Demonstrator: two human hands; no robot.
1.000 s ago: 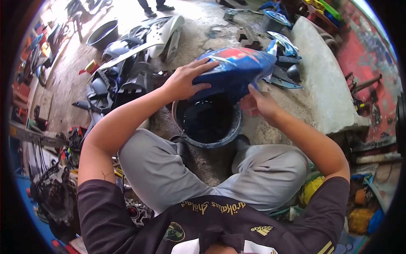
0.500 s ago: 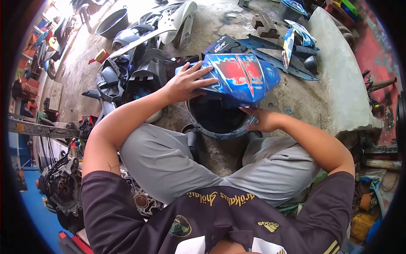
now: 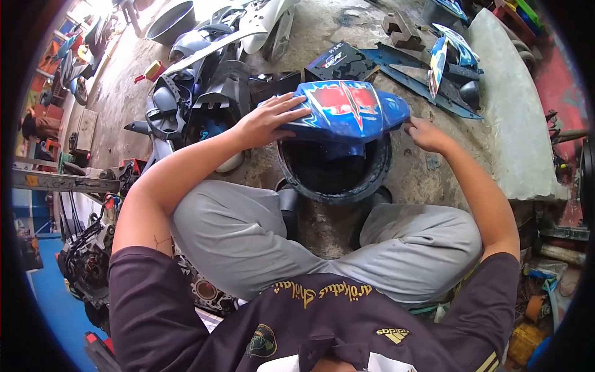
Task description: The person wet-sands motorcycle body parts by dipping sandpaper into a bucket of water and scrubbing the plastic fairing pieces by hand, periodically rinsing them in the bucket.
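Observation:
A blue plastic panel with a red and white pattern is held over the far part of a round dark bucket. My left hand grips its left end, fingers spread across the top and thumb lower down. At the panel's right end, the curled fingers of my right hand hold its edge. Dark liquid seems to fill the bucket, which stands between my feet.
Grey and white motorcycle panels lie in a heap at the left. Dark panels and a concrete block are to the right. An engine part sits lower left.
The panel has tilted from steep to flatter, its patterned face now showing. My right hand has shifted from beneath its near edge to its right end. The camera view has also moved.

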